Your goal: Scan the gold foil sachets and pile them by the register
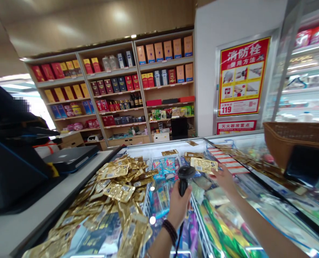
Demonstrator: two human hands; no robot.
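My left hand [178, 204] is wrapped round the handle of a black barcode scanner [186, 172], its head pointing away and its cable hanging down. A gold foil packet [203, 165] is pinched by one end in my right hand [223, 176], just right of the scanner head. A white label shows on the packet. Both hands are above a glass-topped chest freezer [172, 142]. A large heap of similar gold packets [121, 172] lies on the left, and a few more rest near the far edge.
On the left is a counter [89, 171] with a black flat device [73, 157] and a dark machine. A brown wicker basket [294, 143] with a dark panel stands at right. Shelves [116, 73] of boxes line the back wall. Wire baskets with colourful packages show inside the freezer.
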